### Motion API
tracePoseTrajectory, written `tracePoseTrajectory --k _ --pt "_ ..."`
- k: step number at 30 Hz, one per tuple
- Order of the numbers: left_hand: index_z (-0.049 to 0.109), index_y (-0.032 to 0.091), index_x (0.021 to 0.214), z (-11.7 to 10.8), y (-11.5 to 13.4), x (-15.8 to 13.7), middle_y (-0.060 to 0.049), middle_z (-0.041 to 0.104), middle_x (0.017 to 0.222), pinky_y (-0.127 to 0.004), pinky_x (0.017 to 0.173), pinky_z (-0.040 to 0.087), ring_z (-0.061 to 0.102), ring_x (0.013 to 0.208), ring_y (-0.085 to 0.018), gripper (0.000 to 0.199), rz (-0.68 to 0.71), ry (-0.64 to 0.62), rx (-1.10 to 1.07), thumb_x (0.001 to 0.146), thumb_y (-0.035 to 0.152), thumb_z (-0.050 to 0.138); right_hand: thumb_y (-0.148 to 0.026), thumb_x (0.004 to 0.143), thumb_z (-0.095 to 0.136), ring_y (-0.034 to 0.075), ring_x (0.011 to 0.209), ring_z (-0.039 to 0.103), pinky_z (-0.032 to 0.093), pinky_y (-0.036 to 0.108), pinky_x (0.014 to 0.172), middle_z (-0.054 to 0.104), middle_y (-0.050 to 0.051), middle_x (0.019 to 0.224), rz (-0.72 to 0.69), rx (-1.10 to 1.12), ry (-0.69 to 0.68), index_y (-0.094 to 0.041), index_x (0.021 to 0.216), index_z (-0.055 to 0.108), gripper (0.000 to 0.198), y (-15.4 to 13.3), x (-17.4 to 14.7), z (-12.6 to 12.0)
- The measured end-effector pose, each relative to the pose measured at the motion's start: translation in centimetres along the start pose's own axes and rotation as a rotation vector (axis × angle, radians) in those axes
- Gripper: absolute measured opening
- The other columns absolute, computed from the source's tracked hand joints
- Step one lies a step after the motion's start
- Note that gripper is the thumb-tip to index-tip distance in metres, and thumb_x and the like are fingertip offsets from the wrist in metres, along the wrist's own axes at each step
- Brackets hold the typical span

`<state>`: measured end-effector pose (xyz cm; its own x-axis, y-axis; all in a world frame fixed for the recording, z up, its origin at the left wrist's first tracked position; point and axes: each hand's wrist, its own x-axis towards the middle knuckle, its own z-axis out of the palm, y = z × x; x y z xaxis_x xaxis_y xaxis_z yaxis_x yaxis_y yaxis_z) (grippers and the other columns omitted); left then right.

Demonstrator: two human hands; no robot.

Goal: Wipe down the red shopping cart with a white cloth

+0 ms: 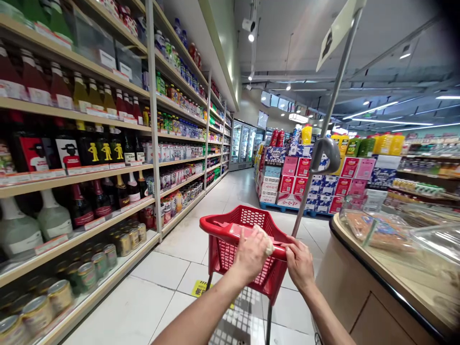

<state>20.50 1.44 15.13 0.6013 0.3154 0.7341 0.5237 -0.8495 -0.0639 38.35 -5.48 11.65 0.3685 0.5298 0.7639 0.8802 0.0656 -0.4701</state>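
In front of me stands a red plastic shopping cart (213, 225) with a perforated basket. My left hand (251, 251) is closed over a crumpled white piece of tissue or cloth (265, 235), pressed against the middle of the cart's handle. Which of the two materials it is, I cannot tell. Gripping the right end of the handle is my right hand (301, 262), its fingers wrapped over the bar. The basket's bottom is mostly hidden behind my hands and the handle.
Shelves of bottles and cans (86, 167) line the left side. A curved counter (359, 278) with covered food stands close on the right. Beyond the cart are stacked drink cartons (302, 184) and a slanted metal pole (316, 158). Tiled floor (179, 258) runs along the aisle.
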Motion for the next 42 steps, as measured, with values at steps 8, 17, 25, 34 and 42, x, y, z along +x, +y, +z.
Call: tracePoseTrajectory --k 8,17,25,34,42 --pt "0.051 0.022 0.109 -1.8 -2.1 -0.1 -0.006 0.061 0.111 -0.052 0.104 0.009 0.052 0.108 -0.019 0.028 -0.244 0.083 -0.013 0.087 0.027 0.035 -0.033 0.081 0.031 0.025 0.111 0.042 0.025 0.052 0.092 0.052 0.007 0.118 0.034 -0.138 -0.022 -0.023 0.088 0.064 0.035 -2.2 -0.2 -0.3" --pt "0.053 0.023 0.107 -1.4 -3.9 -0.2 -0.006 0.060 0.112 -0.058 0.102 0.010 0.050 0.110 -0.021 0.027 -0.299 -0.009 -0.043 0.084 0.022 0.037 -0.031 0.078 0.033 0.022 0.106 0.047 0.021 0.050 0.094 0.056 0.005 0.114 0.051 -0.129 -0.033 -0.024 0.080 0.065 0.033 -2.8 0.2 0.2" --pt "0.052 0.025 0.109 0.2 -1.5 0.4 -0.003 0.057 0.117 -0.054 0.104 0.012 0.042 0.118 -0.020 0.028 -0.032 -0.027 -0.098 0.084 0.025 0.040 -0.031 0.080 0.030 0.022 0.108 0.045 0.020 0.051 0.095 0.054 0.004 0.116 0.052 -0.161 -0.145 -0.026 0.087 0.065 0.036 -1.1 1.3 -0.3" --pt "0.049 0.024 0.115 0.3 -4.6 -0.7 -0.006 0.052 0.123 -0.057 0.102 0.015 0.040 0.120 -0.022 0.032 -0.166 0.017 0.006 0.085 0.024 0.036 -0.032 0.084 0.023 0.021 0.113 0.042 0.014 0.053 0.098 0.051 0.008 0.121 0.042 -0.231 -0.044 -0.021 0.110 0.054 0.041 -3.0 0.1 1.4" --pt "0.051 0.018 0.113 -0.6 -7.4 -0.6 -0.011 0.057 0.116 -0.062 0.099 0.013 0.048 0.112 -0.025 0.034 -0.456 0.027 0.092 0.083 0.020 0.036 -0.030 0.084 0.023 0.021 0.114 0.042 0.021 0.048 0.097 0.056 0.007 0.115 0.059 -0.262 -0.090 -0.020 0.110 0.053 0.041 -1.5 1.1 2.3"
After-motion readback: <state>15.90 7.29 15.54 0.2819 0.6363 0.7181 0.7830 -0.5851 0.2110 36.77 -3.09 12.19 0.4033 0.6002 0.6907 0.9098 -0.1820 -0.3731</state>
